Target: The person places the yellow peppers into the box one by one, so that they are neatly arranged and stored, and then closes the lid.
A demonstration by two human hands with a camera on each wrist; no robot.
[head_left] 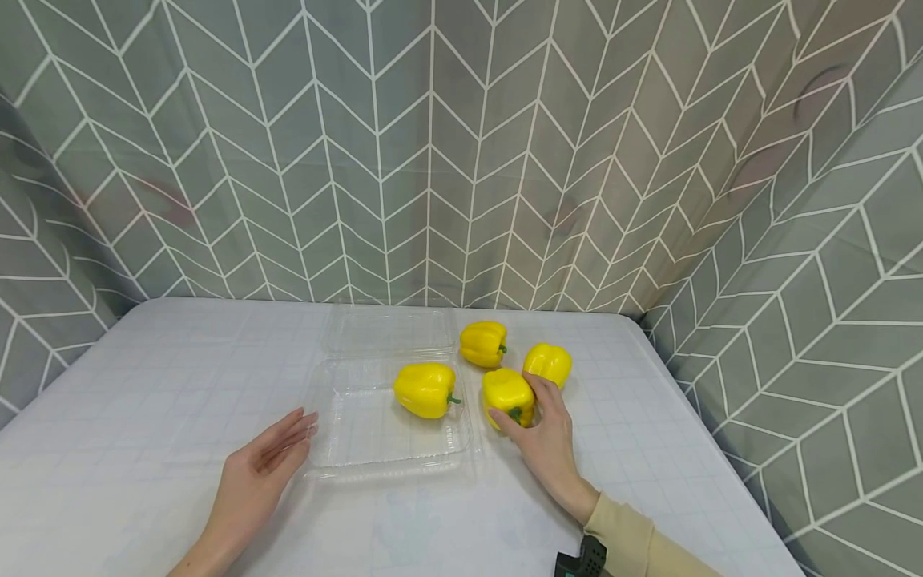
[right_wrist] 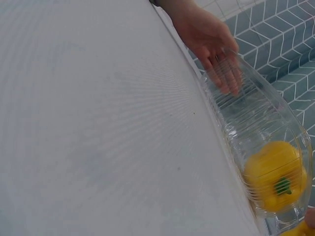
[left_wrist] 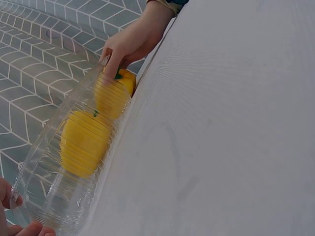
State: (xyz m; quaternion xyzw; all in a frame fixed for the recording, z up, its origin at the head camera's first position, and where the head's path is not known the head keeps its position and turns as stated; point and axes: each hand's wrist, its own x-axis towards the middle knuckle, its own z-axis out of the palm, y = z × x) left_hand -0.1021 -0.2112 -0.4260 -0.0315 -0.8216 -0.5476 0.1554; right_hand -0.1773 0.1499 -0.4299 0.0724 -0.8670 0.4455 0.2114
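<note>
A clear plastic clamshell container (head_left: 360, 435) lies on the table with its lid (head_left: 389, 330) folded back. Inside, at its right, rests one yellow bell pepper (head_left: 424, 390), its green stem pointing right. Just outside the right wall, my right hand (head_left: 550, 433) grips a second yellow bell pepper (head_left: 505, 389) between thumb and fingers, stem toward me. My left hand (head_left: 259, 465) is at the container's left edge, fingers extended and fingertips right at the rim. Through the ribbed wall in the right wrist view, the left fingers (right_wrist: 226, 78) appear fairly straight.
Two more yellow bell peppers lie to the right of the container: one pepper (head_left: 483, 343) beside the lid, another pepper (head_left: 550, 363) just behind my right hand. A pale cloth covers the table (head_left: 180, 377). Patterned grey curtains (head_left: 404, 160) hang behind it and at both sides.
</note>
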